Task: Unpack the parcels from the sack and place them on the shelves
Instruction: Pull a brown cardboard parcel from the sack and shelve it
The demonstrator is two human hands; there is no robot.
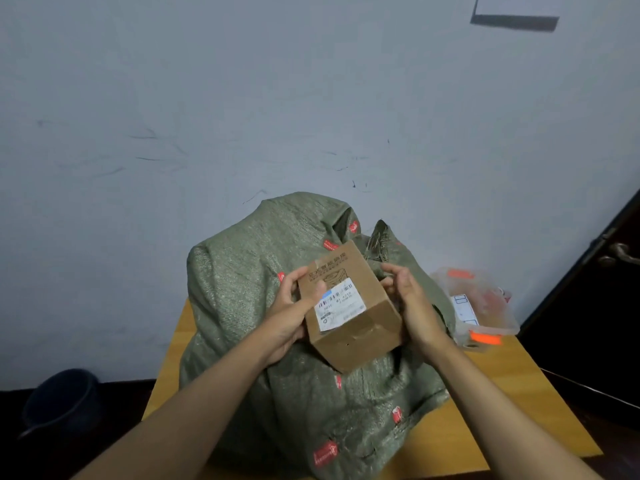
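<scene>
While the green woven sack bulges on the worktop, its contents stay hidden. Left hand and right hand grip a labelled cardboard parcel between them, just above the sack.

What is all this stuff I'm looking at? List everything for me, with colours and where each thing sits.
Box: one, brown cardboard with a white label, held above the sack.
Sack: one, green woven with red marks, on the table, centre.
Table: one, yellow wood, under the sack.
Clear packet: one, see-through with orange labels, on the table right of the sack.
Bucket: one, dark, on the floor at lower left.
Door: one, dark with a metal handle, right edge.
Wall: pale grey, scuffed, behind everything.
Left hand: grip on the box's left side.
Right hand: grip on the box's right side.
</scene>
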